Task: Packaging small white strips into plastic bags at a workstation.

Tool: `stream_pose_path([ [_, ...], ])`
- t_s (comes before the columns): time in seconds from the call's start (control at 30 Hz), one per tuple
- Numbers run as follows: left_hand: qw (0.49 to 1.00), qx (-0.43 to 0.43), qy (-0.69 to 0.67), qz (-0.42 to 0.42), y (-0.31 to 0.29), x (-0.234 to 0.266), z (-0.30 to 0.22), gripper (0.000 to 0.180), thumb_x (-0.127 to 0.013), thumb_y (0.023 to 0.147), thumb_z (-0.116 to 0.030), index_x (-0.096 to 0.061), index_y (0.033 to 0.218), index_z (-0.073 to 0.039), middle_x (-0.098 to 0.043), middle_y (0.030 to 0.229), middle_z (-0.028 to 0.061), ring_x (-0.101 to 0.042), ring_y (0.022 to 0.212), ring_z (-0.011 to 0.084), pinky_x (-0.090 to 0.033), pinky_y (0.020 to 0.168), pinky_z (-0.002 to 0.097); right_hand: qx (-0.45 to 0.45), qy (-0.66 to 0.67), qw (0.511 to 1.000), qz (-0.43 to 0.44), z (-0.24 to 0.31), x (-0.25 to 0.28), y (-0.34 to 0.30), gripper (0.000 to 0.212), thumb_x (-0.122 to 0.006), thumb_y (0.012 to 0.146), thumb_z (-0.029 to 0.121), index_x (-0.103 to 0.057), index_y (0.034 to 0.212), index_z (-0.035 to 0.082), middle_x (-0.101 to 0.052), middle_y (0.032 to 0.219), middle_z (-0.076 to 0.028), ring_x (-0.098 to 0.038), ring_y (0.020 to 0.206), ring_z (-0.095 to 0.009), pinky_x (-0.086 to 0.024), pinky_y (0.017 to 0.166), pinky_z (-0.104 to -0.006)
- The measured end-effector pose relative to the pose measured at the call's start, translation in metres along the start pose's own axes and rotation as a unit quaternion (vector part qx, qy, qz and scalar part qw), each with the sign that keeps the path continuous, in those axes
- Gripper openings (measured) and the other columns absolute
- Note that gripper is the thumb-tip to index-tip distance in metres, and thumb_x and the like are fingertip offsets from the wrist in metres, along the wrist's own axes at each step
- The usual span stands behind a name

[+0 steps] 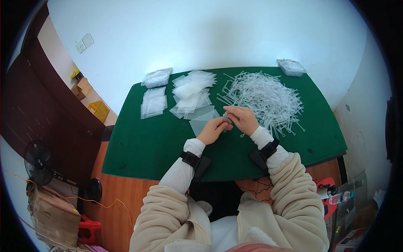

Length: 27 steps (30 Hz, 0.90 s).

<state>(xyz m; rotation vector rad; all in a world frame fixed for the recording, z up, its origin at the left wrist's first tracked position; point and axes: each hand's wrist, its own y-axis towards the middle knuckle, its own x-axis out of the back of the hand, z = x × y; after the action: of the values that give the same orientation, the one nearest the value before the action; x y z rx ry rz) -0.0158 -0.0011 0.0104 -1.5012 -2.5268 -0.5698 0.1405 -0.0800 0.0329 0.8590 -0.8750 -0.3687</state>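
Left hand [215, 129] and right hand [244, 120] meet over the table [138, 147], fingers curled, any hold unclear. Bags [200, 122], beside the left, are probably light, limp, slippery, best pinched at an edge; sticks [268, 98], at right, seem light, stiff, best taken mid-shaft.

Bright, cool, fairly even light washes the wall [268, 25] pale blue-white, with a faint, soft-edged shadow [222, 35] above the bench [138, 147]. Small pale glints blend together in the pile of clear sticks [266, 98]. The door [54, 92] looks dim and bowed by fisheye distortion; black swallows the corners. Detail between the hands [245, 119] seems too small and soft to read.
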Motion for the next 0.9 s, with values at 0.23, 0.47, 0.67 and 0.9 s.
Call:
stream_pose_path([
  [0.23, 0.997, -0.041, 0.045, -0.036, -0.001, -0.002, -0.001, 0.018, -0.043, 0.089, -0.008, -0.054, 0.099, 0.002, -0.063, 0.088, 0.0091, -0.06, 0.081, 0.0175, -0.046, 0.074, 0.0285, -0.23, 0.308, 0.923, -0.031, 0.005, -0.008, -0.003, 0.024, -0.06, 0.075, 0.0, -0.06, 0.1, 0.002, -0.065, 0.087, -0.007, -0.063, 0.072, -0.015, -0.05, 0.065, -0.0252],
  [0.47, 0.99, -0.041, 0.12, -0.063, -0.003, -0.004, 0.001, 0.019, -0.043, 0.088, -0.01, -0.056, 0.097, 0.001, -0.063, 0.087, 0.0103, -0.06, 0.082, 0.0195, -0.045, 0.076, 0.0294, -0.193, 0.268, 0.943, 0.027, -0.004, -0.005, -0.006, 0.019, -0.062, 0.074, 0.002, -0.061, 0.093, -0.001, -0.064, 0.081, -0.006, -0.061, 0.07, -0.011, -0.05, 0.064, -0.0225],
  [0.67, 0.995, -0.01, 0.087, -0.048, -0.002, -0.005, 0.006, 0.02, -0.043, 0.088, -0.011, -0.057, 0.096, 0.001, -0.062, 0.087, 0.011, -0.059, 0.083, 0.0195, -0.044, 0.077, 0.0296, -0.214, 0.277, 0.935, 0.065, -0.01, -0.007, -0.008, 0.02, -0.064, 0.072, 0.005, -0.062, 0.09, -0.001, -0.064, 0.078, -0.006, -0.06, 0.07, -0.01, -0.049, 0.062, -0.0224],
  [0.9, 0.992, -0.016, 0.118, -0.044, -0.003, -0.003, 0.005, 0.019, -0.045, 0.088, -0.012, -0.056, 0.098, 0.0, -0.062, 0.086, 0.0117, -0.059, 0.081, 0.02, -0.045, 0.074, 0.0305, -0.209, 0.27, 0.939, 0.039, -0.003, -0.008, -0.007, 0.022, -0.065, 0.071, 0.007, -0.062, 0.091, 0.0, -0.064, 0.078, -0.005, -0.059, 0.072, -0.009, -0.049, 0.064, -0.0231],
])
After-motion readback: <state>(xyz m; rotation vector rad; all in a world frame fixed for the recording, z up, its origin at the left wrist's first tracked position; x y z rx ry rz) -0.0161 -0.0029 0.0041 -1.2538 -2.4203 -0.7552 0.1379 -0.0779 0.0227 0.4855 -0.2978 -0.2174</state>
